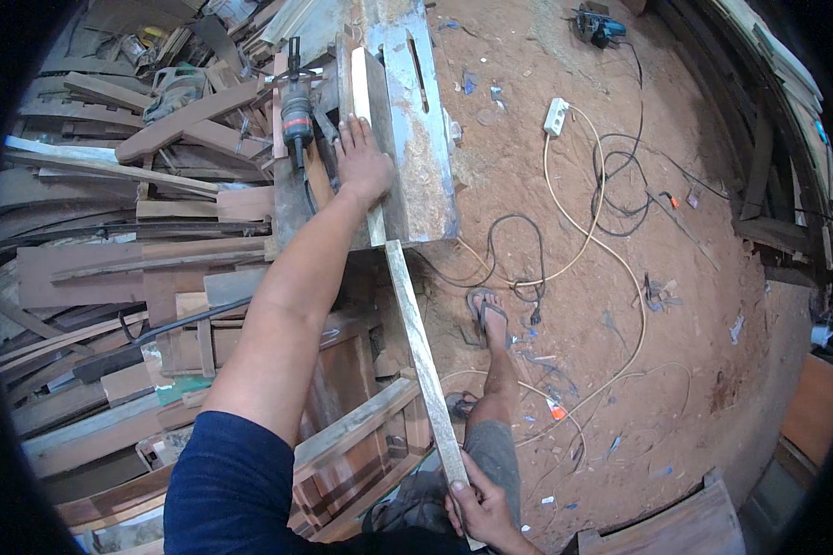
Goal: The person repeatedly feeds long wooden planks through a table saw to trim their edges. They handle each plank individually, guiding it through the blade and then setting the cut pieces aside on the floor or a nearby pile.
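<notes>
My left hand (364,165) lies with fingers spread over a pale wooden strip (361,83) on a worn bench (416,148) with a long slot in its metal top. Beside it, to the left, rests a grey power tool (296,116) with a red band and a cord. A longer, weathered wooden strip (416,351) reaches from the bench's near end down toward me, almost end to end with the pale one. My right hand (477,504) grips this longer strip near its lower end.
Stacked wood offcuts (111,268) fill the left. On the dirt floor (639,314) are cables, a white power strip (555,116), a blue power tool (602,28) and scraps. My sandalled foot (489,310) stands right of the long strip. Timber (759,157) lines the right side.
</notes>
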The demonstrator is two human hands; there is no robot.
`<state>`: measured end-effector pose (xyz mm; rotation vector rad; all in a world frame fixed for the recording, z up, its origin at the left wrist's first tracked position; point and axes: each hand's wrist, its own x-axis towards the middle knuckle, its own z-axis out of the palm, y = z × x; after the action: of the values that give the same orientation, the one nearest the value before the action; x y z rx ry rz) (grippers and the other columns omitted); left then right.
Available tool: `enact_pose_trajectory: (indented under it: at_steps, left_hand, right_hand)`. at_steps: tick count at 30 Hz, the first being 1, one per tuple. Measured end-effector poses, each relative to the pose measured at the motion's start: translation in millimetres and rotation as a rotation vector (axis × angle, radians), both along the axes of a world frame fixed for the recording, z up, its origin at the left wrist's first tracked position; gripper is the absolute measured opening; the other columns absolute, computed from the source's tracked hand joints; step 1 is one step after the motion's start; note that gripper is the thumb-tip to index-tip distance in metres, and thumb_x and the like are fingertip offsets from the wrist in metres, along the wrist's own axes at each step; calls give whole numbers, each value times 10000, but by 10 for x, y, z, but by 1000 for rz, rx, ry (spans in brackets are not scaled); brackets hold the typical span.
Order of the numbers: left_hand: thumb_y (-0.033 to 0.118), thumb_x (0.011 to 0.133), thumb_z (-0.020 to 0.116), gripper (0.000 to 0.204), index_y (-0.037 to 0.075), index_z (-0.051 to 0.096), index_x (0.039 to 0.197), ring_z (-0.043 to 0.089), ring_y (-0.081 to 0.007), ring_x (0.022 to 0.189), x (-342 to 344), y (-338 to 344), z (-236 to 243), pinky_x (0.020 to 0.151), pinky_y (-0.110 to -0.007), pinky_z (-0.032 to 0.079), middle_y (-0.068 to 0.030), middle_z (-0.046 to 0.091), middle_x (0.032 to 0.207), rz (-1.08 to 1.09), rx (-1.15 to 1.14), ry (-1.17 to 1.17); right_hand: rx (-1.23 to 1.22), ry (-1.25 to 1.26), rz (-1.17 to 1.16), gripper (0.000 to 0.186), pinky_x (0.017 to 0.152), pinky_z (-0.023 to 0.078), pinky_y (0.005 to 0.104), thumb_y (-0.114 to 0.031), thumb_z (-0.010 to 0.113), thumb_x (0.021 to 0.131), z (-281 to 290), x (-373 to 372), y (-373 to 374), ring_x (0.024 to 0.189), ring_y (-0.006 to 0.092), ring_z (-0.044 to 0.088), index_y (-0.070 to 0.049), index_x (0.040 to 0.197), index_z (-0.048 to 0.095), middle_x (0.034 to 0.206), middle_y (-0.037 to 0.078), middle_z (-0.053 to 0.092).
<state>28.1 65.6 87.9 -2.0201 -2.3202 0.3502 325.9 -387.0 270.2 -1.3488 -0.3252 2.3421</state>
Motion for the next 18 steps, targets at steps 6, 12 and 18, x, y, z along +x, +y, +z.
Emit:
enact_pose_trajectory:
  at_steps: [6, 12, 18]
  left_hand:
    - [294, 912, 500, 855, -81, 87, 1559, 49, -401, 1538, -77, 70, -57, 1239, -495, 109, -251, 49, 1654, -10, 18, -22]
    - [293, 910, 492, 847, -84, 97, 1558, 49, -401, 1538, -69, 186, -16, 1238, -509, 86, -249, 56, 1654, -28, 25, 26]
    - [299, 913, 483, 845, -83, 96, 1559, 46, -397, 1539, -130, 290, -75, 1238, -512, 50, -244, 52, 1657, -30, 29, 27]
  right_hand:
    - [6, 3, 14, 567, 405, 445, 268, -163, 480, 1059, -82, -21, 31, 471, 112, 523, -119, 1581, 265, 699, 67, 586]
    - [47, 7, -24, 566, 395, 433, 265, -180, 480, 1061, -79, -87, 126, 452, 112, 512, -112, 1580, 265, 692, 65, 580]
    - [12, 27, -42, 570, 392, 432, 264, -197, 483, 1061, -117, -116, 214, 447, 112, 512, -108, 1580, 264, 694, 64, 585]
